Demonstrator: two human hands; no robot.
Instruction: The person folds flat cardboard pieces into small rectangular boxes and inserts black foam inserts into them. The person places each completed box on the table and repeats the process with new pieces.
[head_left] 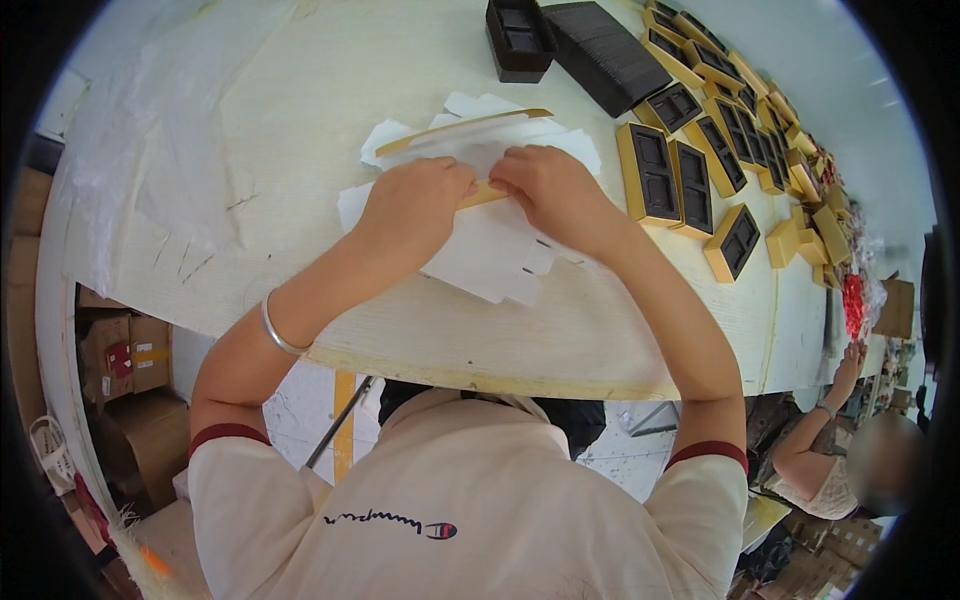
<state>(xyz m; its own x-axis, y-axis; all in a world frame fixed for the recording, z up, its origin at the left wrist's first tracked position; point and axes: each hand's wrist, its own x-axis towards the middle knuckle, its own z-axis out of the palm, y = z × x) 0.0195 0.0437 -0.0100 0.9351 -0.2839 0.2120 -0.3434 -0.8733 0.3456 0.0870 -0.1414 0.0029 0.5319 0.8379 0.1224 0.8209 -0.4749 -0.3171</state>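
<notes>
A partly folded cardboard box blank [480, 262], white on its inner side and gold on its outer side, lies on the table in front of me. My left hand [412, 208] is closed, its fingertips pinching the gold-edged fold at the middle of the blank. Beside it, my right hand [560, 192] pinches the same fold, fingers bent and pressed together. Just beyond both hands, another gold-edged panel [465, 133] stands up at a slant, with white flaps around it. My fingers hide part of the fold.
At the far side sit a black compartment tray [520, 62] and a long stack of black trays [607, 58]. Several gold boxes with black inserts [655, 175] crowd the right. Clear plastic sheeting [180, 150] covers the left. Another person's arm [815, 425] reaches in at far right.
</notes>
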